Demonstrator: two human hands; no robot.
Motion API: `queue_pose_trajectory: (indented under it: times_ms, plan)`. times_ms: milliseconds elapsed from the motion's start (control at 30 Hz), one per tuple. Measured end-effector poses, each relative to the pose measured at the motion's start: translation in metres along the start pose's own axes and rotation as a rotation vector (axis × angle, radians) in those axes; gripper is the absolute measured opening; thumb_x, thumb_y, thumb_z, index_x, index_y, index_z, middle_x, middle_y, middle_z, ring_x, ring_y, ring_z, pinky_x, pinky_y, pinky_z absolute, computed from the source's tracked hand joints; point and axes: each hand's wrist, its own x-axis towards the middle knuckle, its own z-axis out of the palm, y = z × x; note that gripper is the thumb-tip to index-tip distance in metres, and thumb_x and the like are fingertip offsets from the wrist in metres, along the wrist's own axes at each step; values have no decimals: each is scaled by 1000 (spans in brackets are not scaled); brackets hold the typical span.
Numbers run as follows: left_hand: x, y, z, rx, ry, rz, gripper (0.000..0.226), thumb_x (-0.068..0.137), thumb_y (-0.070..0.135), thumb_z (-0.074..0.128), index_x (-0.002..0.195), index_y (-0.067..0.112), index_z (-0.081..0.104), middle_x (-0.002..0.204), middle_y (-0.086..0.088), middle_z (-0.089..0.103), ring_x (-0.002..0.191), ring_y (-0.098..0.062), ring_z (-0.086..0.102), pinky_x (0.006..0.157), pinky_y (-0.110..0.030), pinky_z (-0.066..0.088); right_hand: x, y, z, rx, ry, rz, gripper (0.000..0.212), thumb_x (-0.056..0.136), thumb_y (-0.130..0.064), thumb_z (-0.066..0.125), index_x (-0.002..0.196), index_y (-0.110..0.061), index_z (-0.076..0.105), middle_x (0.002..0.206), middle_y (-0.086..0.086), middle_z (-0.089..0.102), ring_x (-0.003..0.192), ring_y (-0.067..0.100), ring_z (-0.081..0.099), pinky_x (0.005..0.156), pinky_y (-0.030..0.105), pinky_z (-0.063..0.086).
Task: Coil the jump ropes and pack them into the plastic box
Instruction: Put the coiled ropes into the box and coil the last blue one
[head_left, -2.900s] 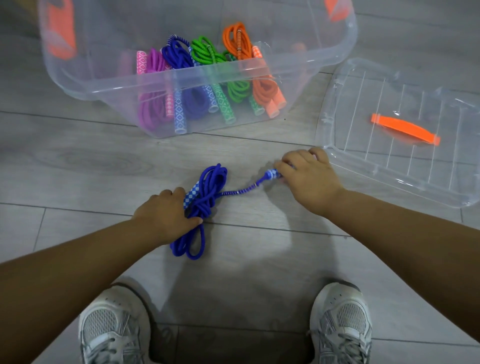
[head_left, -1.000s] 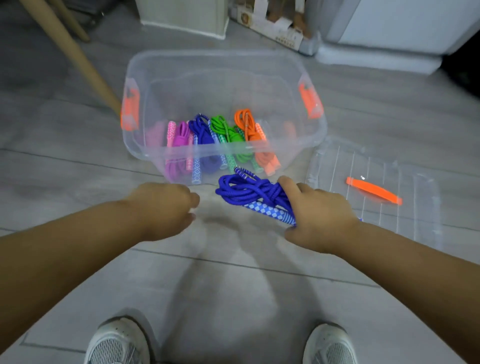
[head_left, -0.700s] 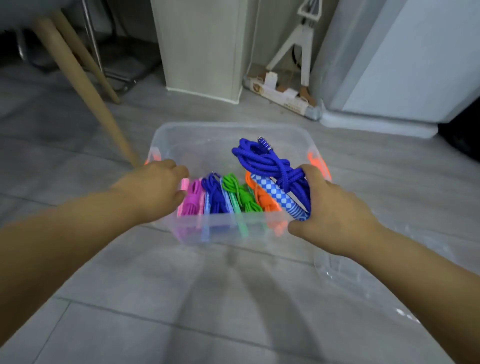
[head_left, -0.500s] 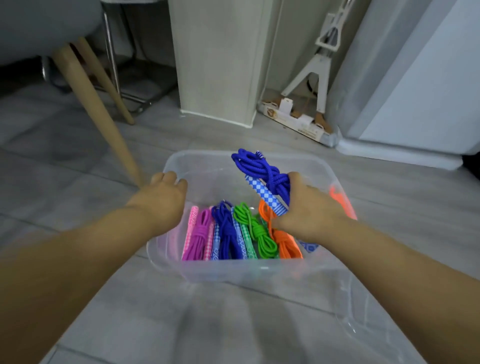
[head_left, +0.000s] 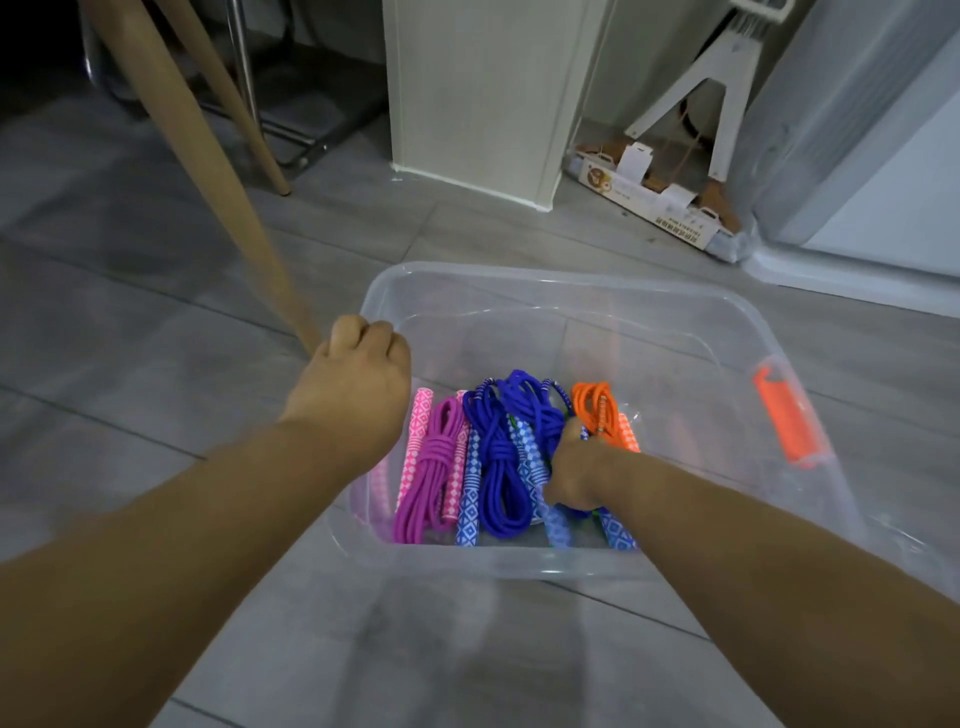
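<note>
Your left hand curls round the clear plastic box rim. Your right hand, fingers hidden, rests on the braided blue rope inside. The grey floor lies beneath.

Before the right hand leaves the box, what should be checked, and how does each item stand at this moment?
1. The blue rope under the right hand is inside the plastic box: ok.
2. It lies in the row, between the other blue rope and the orange rope: ok.
3. Its coil holds together: ok, the loops are bunched.
4. The right hand's grip is released: cannot tell, its fingers are hidden.
5. The box is steadied: ok, the left hand grips the left rim.
</note>
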Motion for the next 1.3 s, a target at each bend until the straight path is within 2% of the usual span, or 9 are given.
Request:
queue_pose_trajectory:
  times_ms: [133, 200, 300, 467, 600, 800, 1033, 1133, 1300]
  plan:
    - [-2, 0, -4, -5, -23, 0, 39, 92, 10, 33, 130, 4, 36, 132, -13, 38, 116, -30, 33, 99, -34, 35, -1, 4, -2, -46, -121, -67, 96, 89, -52, 51, 146, -1, -7, 155, 14, 15, 132, 34, 37, 106, 39, 33]
    - [-3, 0, -8, -15, -53, 4, 33, 95, 14, 36, 126, 5, 41, 129, -13, 41, 118, -30, 34, 99, -36, 38, -2, 9, -3, -61, -98, -112, 79, 89, -50, 51, 145, -7, 17, 146, 15, 35, 123, 31, 46, 99, 37, 39]
    - [-7, 3, -15, -52, -78, 35, 32, 94, 20, 43, 123, 8, 47, 127, -12, 45, 120, -31, 35, 101, -39, 40, -12, 23, -7, -62, 51, -193, 43, 90, -44, 53, 116, -10, 50, 116, 11, 59, 105, 27, 54, 80, 32, 42]
    - [-35, 25, -28, -312, -70, 117, 36, 95, 38, 43, 121, 17, 54, 120, -5, 55, 112, -25, 48, 95, -39, 43, -57, 54, -9, -47, 246, -242, 37, 90, -44, 51, 114, -17, 56, 113, 6, 59, 106, 27, 54, 82, 33, 45]
    - [-74, 54, -37, -477, -132, 182, 29, 95, 47, 40, 99, 24, 57, 108, 0, 60, 101, -22, 55, 77, -29, 44, -102, 87, 8, 118, 390, -251, 31, 90, -49, 49, 96, -23, 64, 97, 2, 64, 95, 24, 58, 80, 34, 49]
    - [-108, 65, -34, -466, -138, 180, 32, 97, 45, 36, 106, 22, 58, 108, -2, 56, 102, -23, 54, 80, -33, 46, -145, 114, 44, 213, 473, -375, 28, 95, -36, 45, 106, -20, 65, 106, 7, 66, 102, 27, 56, 88, 40, 45]
    - [-133, 69, -50, -237, -293, 237, 38, 95, 55, 28, 88, 25, 51, 91, 2, 51, 96, -22, 57, 75, -32, 45, -175, 120, 86, 202, 537, -488, 26, 93, -36, 48, 110, -22, 61, 111, 1, 65, 103, 25, 57, 86, 39, 46]
    - [-137, 81, -67, -170, -227, 275, 37, 95, 53, 32, 96, 25, 56, 102, 4, 55, 97, -19, 56, 77, -30, 45, -193, 141, 94, 291, 603, -523, 27, 91, -34, 51, 106, -18, 66, 112, 0, 66, 107, 22, 58, 92, 36, 46]
    - [-136, 140, -117, -271, -9, 400, 32, 93, 50, 39, 88, 24, 57, 100, 6, 60, 84, -19, 53, 70, -28, 44, -218, 202, 101, 421, 661, -387, 16, 90, -27, 55, 97, -23, 68, 97, -6, 68, 90, 15, 62, 80, 38, 50]
